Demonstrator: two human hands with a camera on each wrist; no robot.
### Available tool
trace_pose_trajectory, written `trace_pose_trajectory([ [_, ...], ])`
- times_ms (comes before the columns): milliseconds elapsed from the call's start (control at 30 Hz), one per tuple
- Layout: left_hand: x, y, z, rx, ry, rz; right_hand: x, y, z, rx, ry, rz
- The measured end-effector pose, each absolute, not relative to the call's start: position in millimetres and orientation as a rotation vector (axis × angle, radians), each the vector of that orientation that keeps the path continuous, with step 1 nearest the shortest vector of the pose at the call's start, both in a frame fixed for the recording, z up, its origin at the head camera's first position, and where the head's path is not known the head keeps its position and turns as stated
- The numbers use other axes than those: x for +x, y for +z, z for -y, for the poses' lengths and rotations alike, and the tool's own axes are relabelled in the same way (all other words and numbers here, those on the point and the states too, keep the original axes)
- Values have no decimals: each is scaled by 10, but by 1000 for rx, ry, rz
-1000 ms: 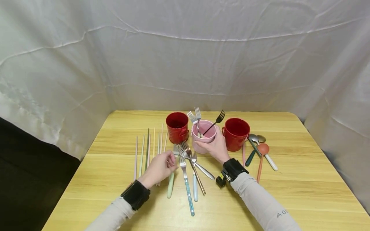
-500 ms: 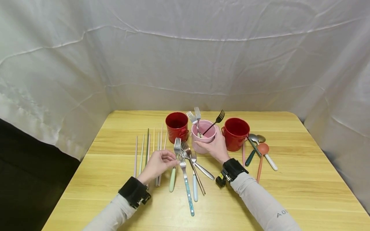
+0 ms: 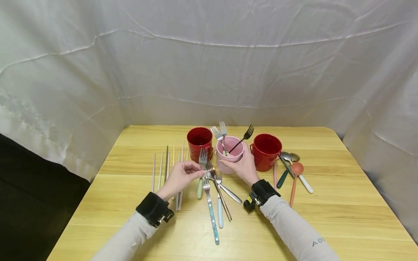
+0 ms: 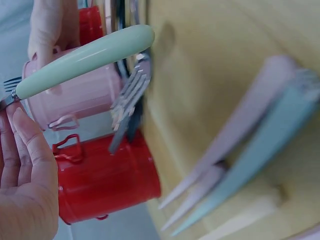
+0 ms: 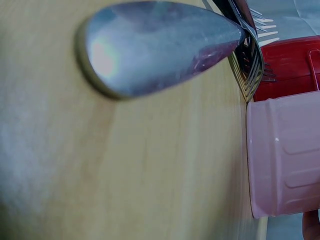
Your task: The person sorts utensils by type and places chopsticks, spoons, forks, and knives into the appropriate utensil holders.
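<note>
My left hand pinches a fork with a pale green handle. Its tines point up and away, in front of the left red bucket, and the handle hangs below the fingers. With my right hand I grip the side of a pink bucket, thumb across its front. Two silver forks and a black fork lean inside it. Below my hands lie several more forks, among them one with a blue patterned handle, one with a light blue handle and a copper-coloured one.
Red buckets stand on both sides of the pink one, a left one and a right one. Several chopsticks lie on the left of the wooden table. Spoons, one of them orange, lie at the right.
The green-handled fork has risen off the table in my left hand and moved forward, towards the buckets. My right hand and the pink bucket have stayed in place.
</note>
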State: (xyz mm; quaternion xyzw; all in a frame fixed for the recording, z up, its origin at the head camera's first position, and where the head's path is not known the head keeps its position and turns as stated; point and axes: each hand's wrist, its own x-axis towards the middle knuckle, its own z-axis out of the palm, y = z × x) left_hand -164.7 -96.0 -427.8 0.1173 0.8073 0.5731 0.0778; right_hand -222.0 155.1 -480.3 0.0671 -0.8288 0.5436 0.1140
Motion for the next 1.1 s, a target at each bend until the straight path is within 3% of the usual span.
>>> trace_pose_trajectory([
  [733,-2272,-3503,434,458,2190,-2468,-2223,-4788,-1551,213,1588,2416],
  [1100,-2466,-3519,145,532,2242,-2508,-2236,-4824,-1570,243,1545,2433],
])
